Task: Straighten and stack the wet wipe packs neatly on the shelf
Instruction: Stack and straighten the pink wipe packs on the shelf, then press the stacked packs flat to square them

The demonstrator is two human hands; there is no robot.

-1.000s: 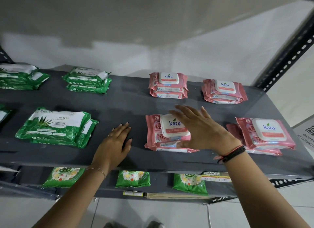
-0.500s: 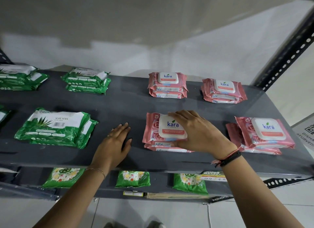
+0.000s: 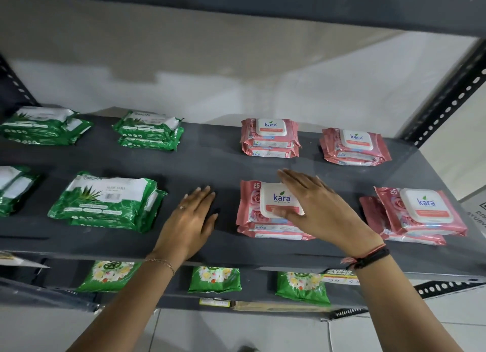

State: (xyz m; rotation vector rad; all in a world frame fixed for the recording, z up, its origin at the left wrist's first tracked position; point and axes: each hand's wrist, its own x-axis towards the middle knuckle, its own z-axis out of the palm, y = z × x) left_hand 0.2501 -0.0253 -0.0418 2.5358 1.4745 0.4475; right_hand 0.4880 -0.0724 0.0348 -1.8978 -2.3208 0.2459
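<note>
A dark grey shelf [image 3: 218,162] carries small stacks of wet wipe packs. Pink Kara stacks lie at front centre [image 3: 259,209], front right [image 3: 418,215], back centre [image 3: 271,137] and back right [image 3: 355,146]. Green aloe stacks sit at front left [image 3: 105,202], back left [image 3: 150,129], far back left [image 3: 42,125] and the far left edge [image 3: 13,188]. My right hand [image 3: 323,207] rests flat, fingers spread, on the front centre pink stack's right side. My left hand [image 3: 189,220] lies flat on bare shelf just left of that stack. The front right stack's lower pack pokes out leftward.
A lower shelf [image 3: 168,280] holds green floral packs [image 3: 214,279] and a price tag [image 3: 339,275]. Perforated black uprights [image 3: 452,94] frame the right side. Another shelf board [image 3: 236,4] runs overhead. A white wall is behind.
My right hand went from gripping the top pink pack's edge to lying flat with fingers spread. The front centre stack looks squarer. My left hand stayed put.
</note>
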